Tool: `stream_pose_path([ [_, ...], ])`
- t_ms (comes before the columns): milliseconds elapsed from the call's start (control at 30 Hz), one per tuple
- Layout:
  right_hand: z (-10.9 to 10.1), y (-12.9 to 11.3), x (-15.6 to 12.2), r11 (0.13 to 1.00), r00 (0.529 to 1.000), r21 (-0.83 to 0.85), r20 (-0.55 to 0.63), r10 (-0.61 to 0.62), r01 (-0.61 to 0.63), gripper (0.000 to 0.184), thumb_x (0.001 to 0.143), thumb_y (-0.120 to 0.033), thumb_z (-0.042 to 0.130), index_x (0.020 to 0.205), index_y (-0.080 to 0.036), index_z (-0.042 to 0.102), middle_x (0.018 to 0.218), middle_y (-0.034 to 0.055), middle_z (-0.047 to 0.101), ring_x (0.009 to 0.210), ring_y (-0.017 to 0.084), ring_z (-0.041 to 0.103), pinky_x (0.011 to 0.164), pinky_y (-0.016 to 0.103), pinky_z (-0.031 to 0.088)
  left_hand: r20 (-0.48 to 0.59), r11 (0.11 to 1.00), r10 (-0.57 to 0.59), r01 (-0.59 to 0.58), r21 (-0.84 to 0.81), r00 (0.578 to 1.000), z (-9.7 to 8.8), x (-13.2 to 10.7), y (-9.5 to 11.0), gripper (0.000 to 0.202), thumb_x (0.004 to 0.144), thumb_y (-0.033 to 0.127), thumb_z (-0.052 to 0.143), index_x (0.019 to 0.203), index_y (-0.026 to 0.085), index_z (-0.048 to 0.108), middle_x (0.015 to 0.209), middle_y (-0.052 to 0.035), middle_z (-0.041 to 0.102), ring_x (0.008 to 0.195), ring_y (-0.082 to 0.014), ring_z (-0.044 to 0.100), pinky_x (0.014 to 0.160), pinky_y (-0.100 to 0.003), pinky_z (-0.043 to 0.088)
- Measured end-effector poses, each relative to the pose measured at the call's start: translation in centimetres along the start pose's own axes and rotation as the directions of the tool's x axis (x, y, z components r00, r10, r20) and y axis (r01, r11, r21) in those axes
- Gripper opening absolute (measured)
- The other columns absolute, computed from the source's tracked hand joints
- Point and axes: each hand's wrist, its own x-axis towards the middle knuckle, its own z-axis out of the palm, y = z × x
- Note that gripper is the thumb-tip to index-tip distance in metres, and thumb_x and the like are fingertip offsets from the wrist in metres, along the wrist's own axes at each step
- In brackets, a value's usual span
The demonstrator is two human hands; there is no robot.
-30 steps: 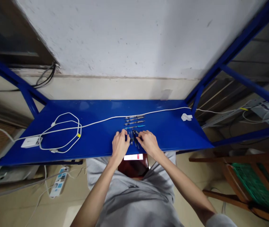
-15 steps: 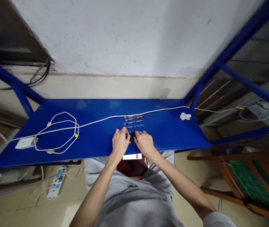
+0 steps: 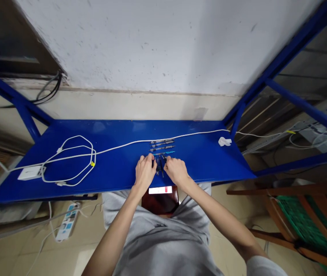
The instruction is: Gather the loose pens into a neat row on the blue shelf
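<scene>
On the blue metal shelf (image 3: 117, 172), my left hand (image 3: 144, 172) and my right hand (image 3: 175, 170) rest side by side, fingers curled in a pinch around a small bunch of dark pens (image 3: 159, 167) lying between them. Just beyond my fingertips lies a row of pens (image 3: 162, 147), grey ones and one with a turquoise barrel (image 3: 167, 153), all pointing left to right. What exactly each hand grips is partly hidden by the fingers.
A white cable (image 3: 123, 146) runs across the shelf to a loop and a white charger (image 3: 29, 173) at the left. A white crumpled piece (image 3: 224, 142) lies at the right. A phone (image 3: 160, 190) rests on my lap. A power strip (image 3: 65, 226) lies on the floor.
Both hands have slid slightly farther up the shelf and closer together around the dark pens. The view has shifted a little.
</scene>
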Motion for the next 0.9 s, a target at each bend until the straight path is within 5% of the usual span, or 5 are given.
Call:
stream_pose_path([
  [233,-2.2,1.8,-0.8,1.0,0.995,-0.015,-0.102,0.013,-0.015,0.019,0.097,-0.023,0.049,0.102,-0.015,0.065,0.089,0.0152,0.077,0.085,0.031,0.076,0.068,0.032,0.047,-0.003,0.999,-0.017,0.017,0.027,1.0,-0.5,0.5,-0.1,0.009,0.098,0.019,0.05,0.102,0.022,0.058,0.092,-0.008,0.072,0.097,-0.0292,0.061,0.078,-0.036,0.047],
  [367,-2.7,3.8,-0.6,0.991,0.989,0.121,-0.134,0.068,-0.052,0.018,0.096,-0.03,0.055,0.092,-0.019,0.068,0.085,0.011,0.077,0.084,0.028,0.075,0.067,0.03,0.042,0.019,0.999,-0.016,0.015,0.035,1.0,-0.5,0.5,0.2,0.008,0.099,0.028,0.054,0.102,0.022,0.058,0.092,-0.0085,0.072,0.098,-0.03,0.061,0.079,-0.036,0.048],
  [667,-1.2,8.2,-0.6,0.815,0.967,0.578,-0.185,0.176,-0.038,0.014,0.086,-0.029,0.064,0.076,-0.021,0.068,0.071,0.0027,0.076,0.074,0.02,0.074,0.066,0.024,0.045,0.111,0.988,-0.051,0.034,0.147,0.993,-1.8,0.2,0.1,0.016,0.098,0.021,0.051,0.111,0.019,0.059,0.1,-0.0114,0.071,0.097,-0.028,0.067,0.078,-0.033,0.051],
  [900,-0.2,9.7,-0.1,0.758,0.965,0.649,-0.155,0.213,-0.063,0.007,0.078,-0.022,0.065,0.073,-0.021,0.069,0.068,0.0006,0.076,0.071,0.019,0.074,0.063,0.023,0.045,0.153,0.97,-0.061,0.023,0.241,0.986,-2.5,-0.1,-0.5,0.035,0.1,0.016,0.043,0.13,0.019,0.06,0.114,-0.0119,0.068,0.089,-0.0246,0.072,0.069,-0.03,0.051],
])
